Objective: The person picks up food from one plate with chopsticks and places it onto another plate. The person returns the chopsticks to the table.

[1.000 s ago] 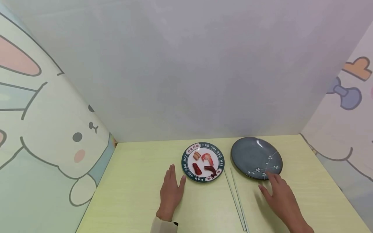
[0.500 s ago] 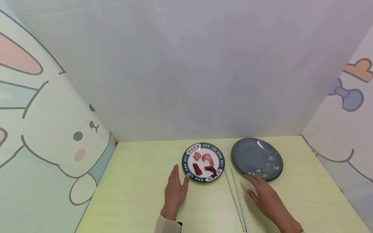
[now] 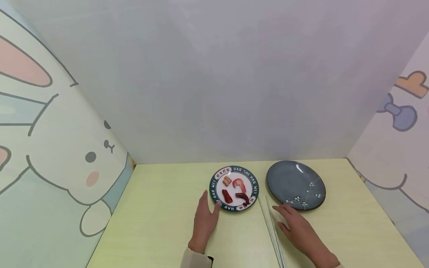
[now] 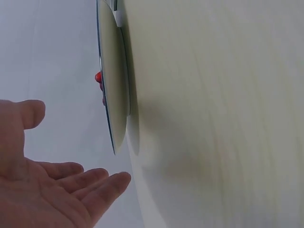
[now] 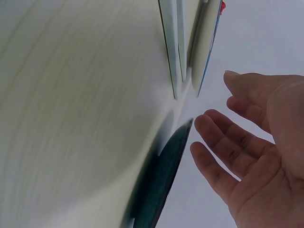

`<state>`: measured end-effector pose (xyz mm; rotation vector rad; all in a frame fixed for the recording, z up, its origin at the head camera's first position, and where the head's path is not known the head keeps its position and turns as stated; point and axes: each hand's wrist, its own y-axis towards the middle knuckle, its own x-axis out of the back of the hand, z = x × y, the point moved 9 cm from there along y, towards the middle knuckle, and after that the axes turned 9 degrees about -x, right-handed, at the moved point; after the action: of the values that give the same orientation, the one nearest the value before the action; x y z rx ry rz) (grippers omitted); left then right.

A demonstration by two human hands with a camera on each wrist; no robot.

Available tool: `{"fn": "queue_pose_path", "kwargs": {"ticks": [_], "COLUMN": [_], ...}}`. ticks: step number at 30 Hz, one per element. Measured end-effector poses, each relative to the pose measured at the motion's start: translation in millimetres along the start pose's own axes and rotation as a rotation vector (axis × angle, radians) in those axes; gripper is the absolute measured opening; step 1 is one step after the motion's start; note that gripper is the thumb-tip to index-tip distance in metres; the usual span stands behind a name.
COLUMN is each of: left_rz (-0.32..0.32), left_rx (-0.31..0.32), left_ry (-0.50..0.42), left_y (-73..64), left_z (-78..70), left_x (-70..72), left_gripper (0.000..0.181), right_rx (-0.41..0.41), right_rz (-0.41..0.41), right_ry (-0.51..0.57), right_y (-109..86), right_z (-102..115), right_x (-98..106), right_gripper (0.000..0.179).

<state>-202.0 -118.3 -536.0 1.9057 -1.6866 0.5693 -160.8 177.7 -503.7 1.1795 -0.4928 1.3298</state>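
Note:
A white plate with a dark green lettered rim [image 3: 212, 186] holds several small food pieces, among them a shrimp [image 3: 238, 182] and red bits [image 3: 226, 195]. My left hand [image 3: 205, 215] lies flat and open on the table, fingertips close to that plate's near left rim. Right of it lies a pair of pale chopsticks [image 3: 272, 230]. My right hand [image 3: 295, 227] hovers open just right of the chopsticks, fingers straight, by the near edge of an empty dark blue-grey plate [image 3: 296, 184]. In the wrist views the left hand [image 4: 57, 190] and right hand [image 5: 247, 156] hold nothing.
The pale yellow-green table [image 3: 157, 216] is boxed in by a plain wall behind and cartoon-printed panels at left [image 3: 50, 160] and right [image 3: 395, 149]. Bare tabletop stretches left of my left hand and right of the dark plate.
My right hand slid left from the dark plate's near rim to beside the chopsticks. My left hand crept forward and right, closer to the food plate.

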Motion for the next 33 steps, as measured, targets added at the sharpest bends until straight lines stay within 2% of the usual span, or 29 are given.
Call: {"fn": "queue_pose_path", "kwargs": {"ticks": [9,18,23,30,33], "left_rz": [-0.016,-0.074,-0.086,-0.106,-0.115], "left_rx": [0.027,0.118,0.142,0.172,0.18], "left_ry": [-0.149,-0.29,-0.314,-0.309,-0.287], "left_y": [2.2,5.6,8.0,11.0,12.5], "left_z": [0.9,9.9,11.9,12.2,13.1], "left_x": [-3.9,-5.8,-8.5,-11.3,-11.9], "left_gripper": [0.073,0.074,0.075,0.074,0.073], "right_rx": [0.026,0.039,0.045,0.143,0.16], "right_rz": [0.035,0.071,0.117,0.12,0.142], "right_ry": [0.007,0.02,0.013,0.003,-0.001], "right_y": [1.5,2.1,1.8,1.9,3.2], "right_z": [2.5,7.4,7.7,11.4,12.6], "right_x": [-10.6,-18.2,-22.6,-25.4,-26.9], "right_gripper": [0.056,0.06,0.062,0.066,0.064]}}
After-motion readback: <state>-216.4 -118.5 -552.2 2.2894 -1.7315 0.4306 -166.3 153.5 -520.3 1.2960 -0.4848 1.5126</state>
